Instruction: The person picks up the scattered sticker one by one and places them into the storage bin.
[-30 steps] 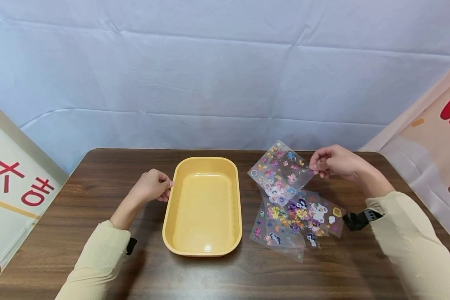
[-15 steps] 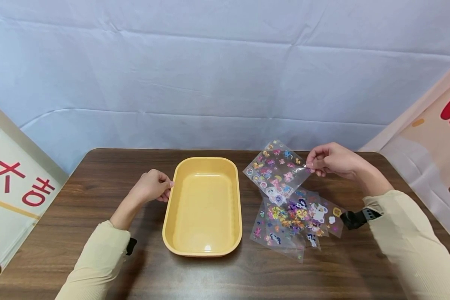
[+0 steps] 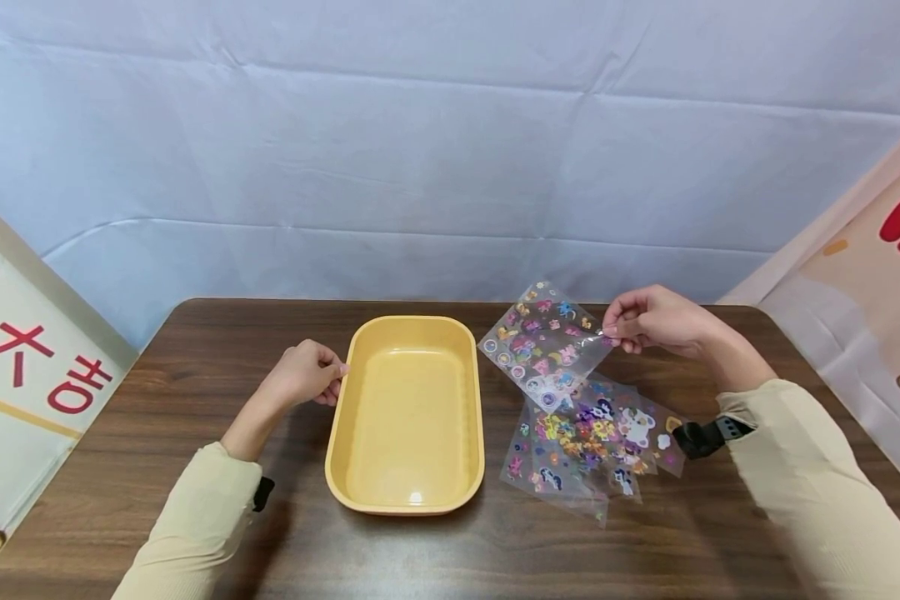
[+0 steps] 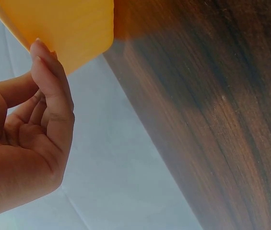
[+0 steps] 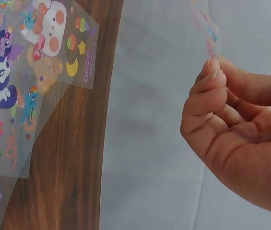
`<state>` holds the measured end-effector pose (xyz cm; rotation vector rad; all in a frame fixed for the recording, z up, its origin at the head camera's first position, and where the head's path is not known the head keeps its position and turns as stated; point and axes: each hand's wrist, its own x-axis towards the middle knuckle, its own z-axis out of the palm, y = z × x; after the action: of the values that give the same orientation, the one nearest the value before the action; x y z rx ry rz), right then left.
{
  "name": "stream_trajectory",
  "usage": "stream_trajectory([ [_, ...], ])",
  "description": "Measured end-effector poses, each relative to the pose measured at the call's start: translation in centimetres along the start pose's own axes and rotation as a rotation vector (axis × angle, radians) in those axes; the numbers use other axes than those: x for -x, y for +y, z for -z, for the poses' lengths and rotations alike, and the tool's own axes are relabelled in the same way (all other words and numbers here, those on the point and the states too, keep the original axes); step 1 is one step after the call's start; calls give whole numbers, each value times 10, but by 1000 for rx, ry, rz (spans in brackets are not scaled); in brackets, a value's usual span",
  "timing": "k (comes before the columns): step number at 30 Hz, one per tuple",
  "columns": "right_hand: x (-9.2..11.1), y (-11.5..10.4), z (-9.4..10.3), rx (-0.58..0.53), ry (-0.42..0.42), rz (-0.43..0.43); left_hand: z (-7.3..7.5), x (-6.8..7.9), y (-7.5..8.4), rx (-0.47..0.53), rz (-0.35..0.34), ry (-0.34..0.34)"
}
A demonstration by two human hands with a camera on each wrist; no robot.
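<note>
"What have you got over on the left?"

"My left hand (image 3: 305, 372) pinches the left rim of the yellow, round-cornered, plastic-looking tray (image 3: 405, 417), same as a second ago. The tray hasn't budged; its long axis runs from the near edge of the dark brown wood-grain table (image 3: 390, 558) towards the far edge."

"And further right?"

"The clear, four-cornered film sheet of colourful stickers (image 3: 543, 342). It has slid leftwards since then, nearer the tray. One corner points at the tray's right rim, another at the table's far edge; its sides look so alike I can't tell a long axis. Its near corner overlaps the loose pile of clear sticker sheets (image 3: 592, 433)."

"Your other fingers?"

"My right hand (image 3: 656, 321) has come left too, thumb and fingertips nipping the sheet's right corner."
</note>
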<state>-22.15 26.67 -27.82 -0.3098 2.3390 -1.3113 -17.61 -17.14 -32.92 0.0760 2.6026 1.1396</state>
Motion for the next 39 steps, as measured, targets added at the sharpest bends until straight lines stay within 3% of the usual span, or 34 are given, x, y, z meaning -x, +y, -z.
stream_trajectory([
  [39, -16, -22, -24, -36, -64, 15, 0, -2, 2, 1, -4, 1],
])
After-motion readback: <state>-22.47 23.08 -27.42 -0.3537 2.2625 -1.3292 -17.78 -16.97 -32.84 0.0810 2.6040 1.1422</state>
